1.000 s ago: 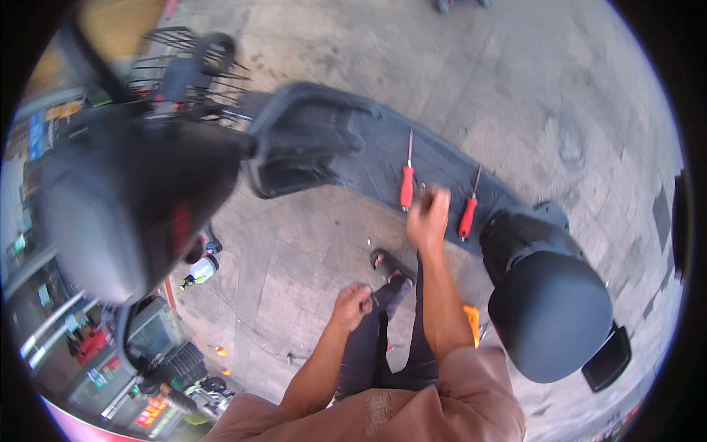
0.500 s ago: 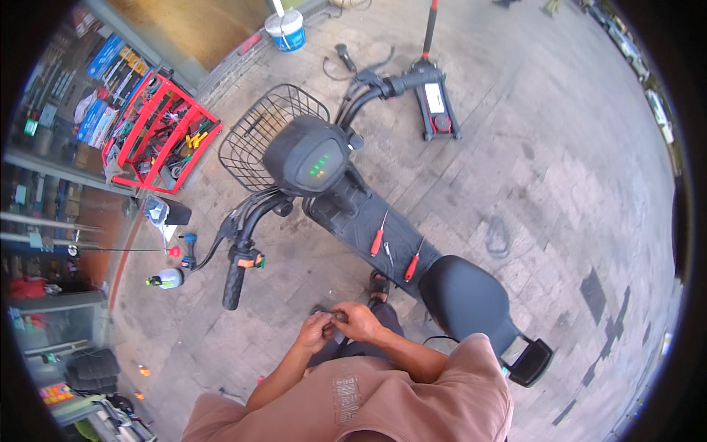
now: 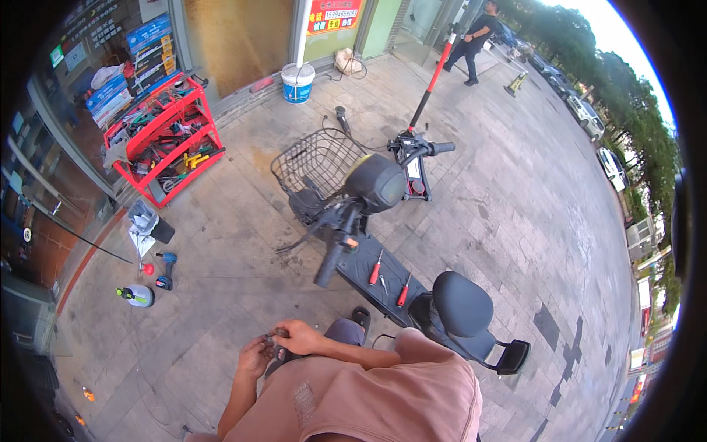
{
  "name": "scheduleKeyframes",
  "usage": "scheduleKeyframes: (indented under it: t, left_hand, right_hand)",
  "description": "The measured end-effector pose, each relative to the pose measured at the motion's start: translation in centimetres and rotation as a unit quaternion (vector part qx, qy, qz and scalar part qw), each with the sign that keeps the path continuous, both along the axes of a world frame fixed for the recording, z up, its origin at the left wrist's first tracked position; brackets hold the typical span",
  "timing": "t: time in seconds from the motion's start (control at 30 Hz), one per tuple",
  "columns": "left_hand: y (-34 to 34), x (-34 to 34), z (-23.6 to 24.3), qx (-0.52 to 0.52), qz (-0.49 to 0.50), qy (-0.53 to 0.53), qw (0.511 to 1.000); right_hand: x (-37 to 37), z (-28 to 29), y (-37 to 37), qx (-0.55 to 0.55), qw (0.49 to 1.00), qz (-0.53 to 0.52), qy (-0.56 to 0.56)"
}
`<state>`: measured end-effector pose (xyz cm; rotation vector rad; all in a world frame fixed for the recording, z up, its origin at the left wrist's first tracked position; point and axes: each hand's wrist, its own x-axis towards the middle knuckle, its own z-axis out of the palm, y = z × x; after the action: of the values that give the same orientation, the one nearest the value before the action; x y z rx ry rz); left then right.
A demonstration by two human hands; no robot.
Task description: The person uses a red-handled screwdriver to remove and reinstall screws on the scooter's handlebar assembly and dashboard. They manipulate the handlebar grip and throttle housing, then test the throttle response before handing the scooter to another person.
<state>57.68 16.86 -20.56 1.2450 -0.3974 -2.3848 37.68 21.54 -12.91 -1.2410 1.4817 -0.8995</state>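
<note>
Joined at the waist, a person's left hand (image 3: 254,357) and right hand (image 3: 298,337) have swung leftward, farther from the scooter (image 3: 392,277), in the past half second, as the view tips up to the street. The fingers meet, half curled; whether they pinch something small and dark or only each other cannot be told. From the hands, the scooter stands at two o'clock, well apart from them, its left handlebar grip (image 3: 330,267) at one. Two red-handled screwdrivers (image 3: 374,275) lie on its footboard (image 3: 350,267), a small metal tool (image 3: 383,286) between them. The screwdrivers look light and rigid, best taken by their thick handles; the scooter is likely heavy and stiff, steadied by handlebar grip and seat (image 3: 464,303). A blue power tool (image 3: 167,267) sits at ten o'clock, a red tool cart (image 3: 212,125) at eleven, and a floor jack (image 3: 414,173) at one, beyond the handlebar. Farther off at one, a passer-by (image 3: 477,44) in dark clothes strides along. The right hand covers part of the left; the handlebar area is softly blurred, the scooter's wheels are hard to make out, and the dark lens rim cuts off the shopfront at left.
</note>
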Motion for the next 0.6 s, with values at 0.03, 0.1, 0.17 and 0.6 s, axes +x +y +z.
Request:
scheduleKeyframes:
  t: [0.03, 0.1, 0.17, 0.6]
  left_hand:
    - [-1.2, 1.6, 0.6, -0.020, 0.011, 0.031, 0.999]
    - [-3.6, 4.3, 2.2, -0.039, 0.037, 0.029, 0.998]
    - [-6.2, 5.8, 3.6, -0.050, 0.051, 0.050, 0.996]
    - [-29.8, 6.2, 4.6, -0.066, 0.066, -0.013, 0.996]
  right_hand:
    - [1.9, 0.8, -1.7, 0.017, 0.999, 0.011, -0.038]
    - [4.6, 2.4, -5.3, 0.028, 0.995, 0.019, -0.099]
    - [6.9, 3.5, -9.0, 0.015, 0.984, 0.026, -0.174]
    - [6.8, 3.0, -38.6, 0.071, 0.872, -0.115, -0.471]
